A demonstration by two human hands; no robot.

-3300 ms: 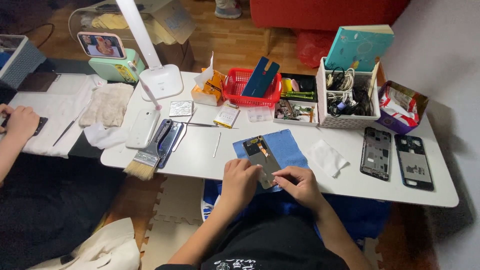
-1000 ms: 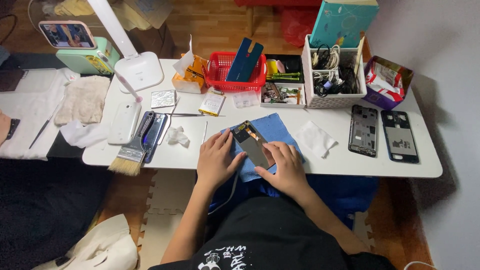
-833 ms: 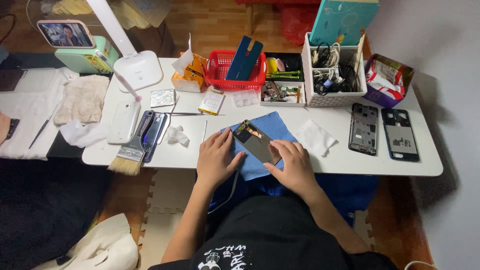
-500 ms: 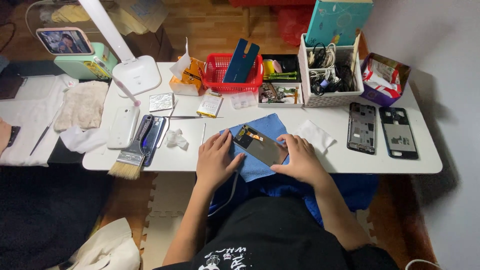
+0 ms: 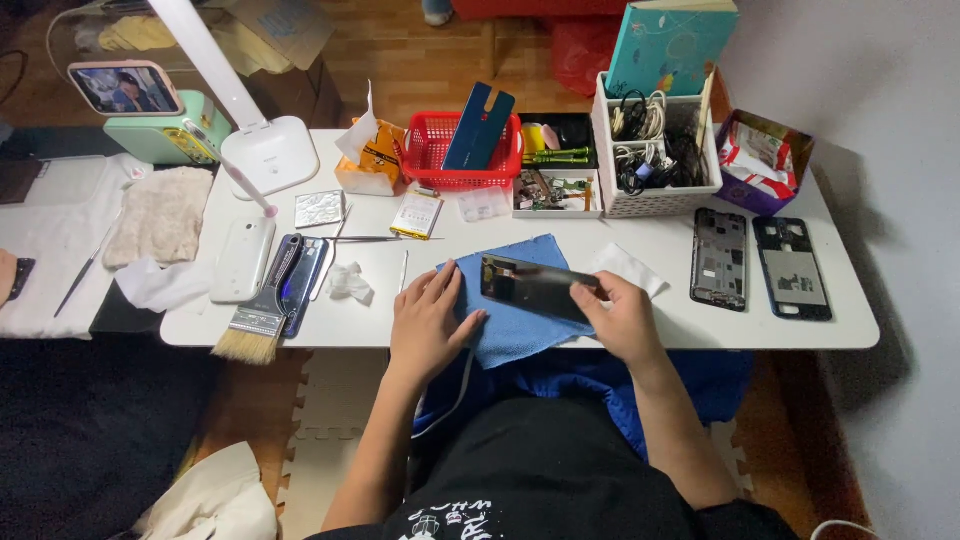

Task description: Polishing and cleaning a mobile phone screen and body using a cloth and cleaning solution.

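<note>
A dark, glossy phone screen panel (image 5: 530, 286) lies flat across a blue cloth (image 5: 520, 300) at the front edge of the white table (image 5: 650, 330). My right hand (image 5: 622, 318) grips the panel's right end with fingers curled over it. My left hand (image 5: 428, 318) rests flat on the cloth's left edge, fingers spread, just left of the panel and not touching it.
Two opened phone frames (image 5: 718, 258) (image 5: 792, 268) lie at the right. A red basket (image 5: 462, 152), white organiser box (image 5: 655, 150), desk lamp base (image 5: 268, 158), paintbrush (image 5: 262, 315), white phone (image 5: 240, 258), tweezers and tissues sit behind and left. Another person's hand (image 5: 6, 275) shows at far left.
The panel was held upright and tilted between both hands; it has turned to lie sideways on the cloth. My left hand let go and now presses the cloth.
</note>
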